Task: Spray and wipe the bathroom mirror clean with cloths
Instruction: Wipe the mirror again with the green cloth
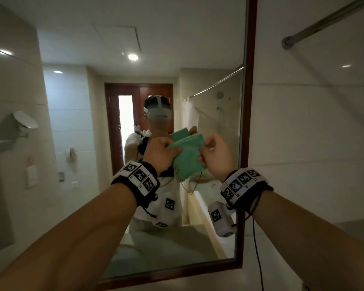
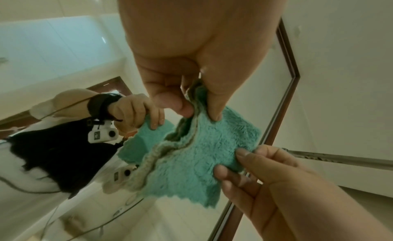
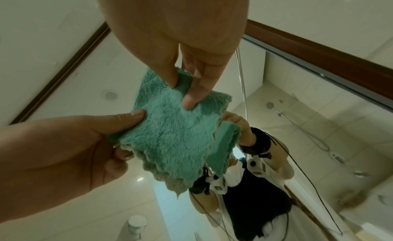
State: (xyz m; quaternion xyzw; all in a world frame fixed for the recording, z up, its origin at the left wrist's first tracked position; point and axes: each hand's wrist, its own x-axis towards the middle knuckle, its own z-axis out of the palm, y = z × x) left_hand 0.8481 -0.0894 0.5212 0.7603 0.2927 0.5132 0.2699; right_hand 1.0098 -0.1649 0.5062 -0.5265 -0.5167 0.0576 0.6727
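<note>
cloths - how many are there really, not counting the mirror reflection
1: a green cloth held up in front of the mirror, gripped by the left hand and right hand. Any others would be out of view.

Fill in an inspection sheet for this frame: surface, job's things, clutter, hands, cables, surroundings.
Surface: mirror with a dark wooden frame; no spray or streaks can be made out on the glass.
Job's things: one green cloth, fluffy, with a grey underside, held up in front of the mirror; no spray bottle seen.
Clutter: nothing seen.
Hands: left hand pinches the cloth's left edge; right hand pinches its right edge.
Cables: thin black cable hangs from the right wrist rig.
Surroundings: tiled wall right of the mirror, metal rail above it; door, shower and bathtub appear as reflections only.
</note>
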